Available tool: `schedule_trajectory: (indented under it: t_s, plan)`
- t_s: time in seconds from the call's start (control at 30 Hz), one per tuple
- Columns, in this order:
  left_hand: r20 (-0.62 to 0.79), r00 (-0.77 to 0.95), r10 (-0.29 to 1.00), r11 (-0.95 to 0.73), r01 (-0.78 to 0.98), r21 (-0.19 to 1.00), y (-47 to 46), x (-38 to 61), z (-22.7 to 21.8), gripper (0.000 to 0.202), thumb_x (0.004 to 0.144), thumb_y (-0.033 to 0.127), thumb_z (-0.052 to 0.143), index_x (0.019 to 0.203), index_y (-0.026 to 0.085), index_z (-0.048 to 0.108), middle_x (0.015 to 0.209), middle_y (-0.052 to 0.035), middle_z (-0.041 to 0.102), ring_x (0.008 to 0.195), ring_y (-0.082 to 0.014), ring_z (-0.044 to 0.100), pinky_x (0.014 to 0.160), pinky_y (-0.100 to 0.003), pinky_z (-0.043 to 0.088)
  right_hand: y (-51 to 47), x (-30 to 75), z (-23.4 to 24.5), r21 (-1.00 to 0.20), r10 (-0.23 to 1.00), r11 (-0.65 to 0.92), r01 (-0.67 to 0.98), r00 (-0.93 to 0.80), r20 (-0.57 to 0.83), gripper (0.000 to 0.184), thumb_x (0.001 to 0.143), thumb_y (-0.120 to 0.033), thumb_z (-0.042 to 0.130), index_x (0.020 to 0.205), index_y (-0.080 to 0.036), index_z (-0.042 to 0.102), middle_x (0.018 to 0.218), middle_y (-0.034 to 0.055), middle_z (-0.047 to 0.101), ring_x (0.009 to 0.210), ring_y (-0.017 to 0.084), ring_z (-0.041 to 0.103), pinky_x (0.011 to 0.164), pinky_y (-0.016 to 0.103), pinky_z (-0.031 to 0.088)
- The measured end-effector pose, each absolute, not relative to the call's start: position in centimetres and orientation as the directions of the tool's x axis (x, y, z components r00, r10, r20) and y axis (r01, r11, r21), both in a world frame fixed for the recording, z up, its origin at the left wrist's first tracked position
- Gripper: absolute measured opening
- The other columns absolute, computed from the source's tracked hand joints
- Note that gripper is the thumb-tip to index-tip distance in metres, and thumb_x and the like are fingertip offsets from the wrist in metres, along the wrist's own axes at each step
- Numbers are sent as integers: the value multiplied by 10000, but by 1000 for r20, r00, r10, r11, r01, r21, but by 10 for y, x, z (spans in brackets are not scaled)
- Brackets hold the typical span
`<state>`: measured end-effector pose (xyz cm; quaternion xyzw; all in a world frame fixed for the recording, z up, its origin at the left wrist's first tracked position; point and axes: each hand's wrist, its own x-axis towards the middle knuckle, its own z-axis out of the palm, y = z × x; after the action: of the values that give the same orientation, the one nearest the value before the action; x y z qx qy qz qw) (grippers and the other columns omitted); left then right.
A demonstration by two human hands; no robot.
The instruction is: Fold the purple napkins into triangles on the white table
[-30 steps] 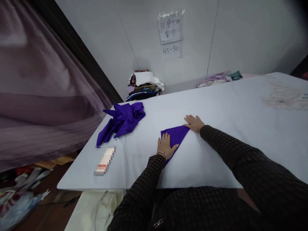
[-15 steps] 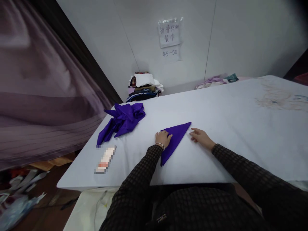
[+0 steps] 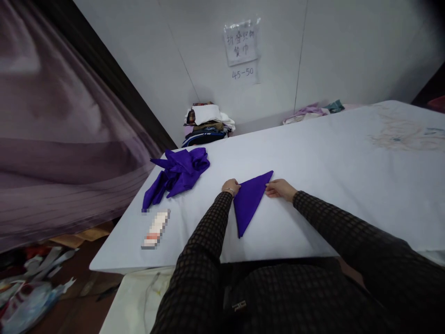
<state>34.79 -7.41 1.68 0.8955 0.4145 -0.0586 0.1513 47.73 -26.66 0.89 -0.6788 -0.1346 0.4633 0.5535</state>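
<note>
A purple cloth napkin (image 3: 251, 199), folded into a flat triangle, lies on the white-covered table, one point towards the far right and another towards me. At its upper left corner, my left hand (image 3: 231, 186) has its fingers closed on the fabric; a bracelet circles the wrist. My right hand (image 3: 280, 189) pinches the right edge just below the far point, thumb and fingers together. Further left lies a crumpled heap of purple cloth (image 3: 182, 171), apart from both hands.
A blurred-out oblong object (image 3: 156, 229) lies on the table (image 3: 313, 162) near its left front. Stacked folded cloths (image 3: 206, 123) stand by the wall, with more fabric (image 3: 309, 112) to the right. A curtain (image 3: 69, 130) hangs left; handwritten paper (image 3: 241, 44) is on the wall.
My left hand has slid from on top of the napkin to its upper left corner and closed there. My right hand has come left from beside it and taken the right edge.
</note>
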Motion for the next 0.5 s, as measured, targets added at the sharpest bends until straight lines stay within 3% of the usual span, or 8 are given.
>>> schedule_trajectory:
  t_s: [0.17, 0.3, 0.4, 0.5]
  plan:
    - [-272, 595, 756, -556, 804, 213, -71, 335, 16, 228, 793, 403, 606, 882, 208, 683, 1012, -65, 698, 969, -201, 620, 781, -268, 443, -241, 491, 11, -842, 689, -502, -198, 497, -528, 247, 771, -215, 689, 605, -143, 521, 435, -15, 539, 345, 74, 476, 339, 169, 396]
    - [-267, 580, 770, -535, 814, 225, -77, 322, 19, 215, 805, 389, 593, 839, 191, 671, 996, -82, 698, 969, -211, 620, 779, -279, 442, -222, 500, 11, -821, 703, -571, -26, 501, -505, 310, 743, -213, 700, 514, -160, 497, 346, -48, 450, 292, 59, 376, 292, 170, 275]
    - [-253, 563, 787, -510, 824, 245, -89, 316, 19, 208, 826, 378, 569, 858, 188, 649, 966, -76, 698, 927, -199, 628, 756, -274, 447, -206, 509, 13, -812, 729, -573, 114, 524, -440, 294, 748, -235, 688, 509, -159, 534, 327, -50, 422, 305, 67, 376, 309, 180, 273]
    - [-221, 548, 807, -490, 830, 268, -104, 315, 15, 217, 839, 404, 555, 896, 205, 619, 977, -58, 690, 919, -189, 626, 752, -272, 449, -192, 520, 16, -793, 752, -554, 254, 562, -345, 207, 756, -251, 674, 590, -141, 617, 368, -27, 476, 377, 98, 476, 381, 192, 356]
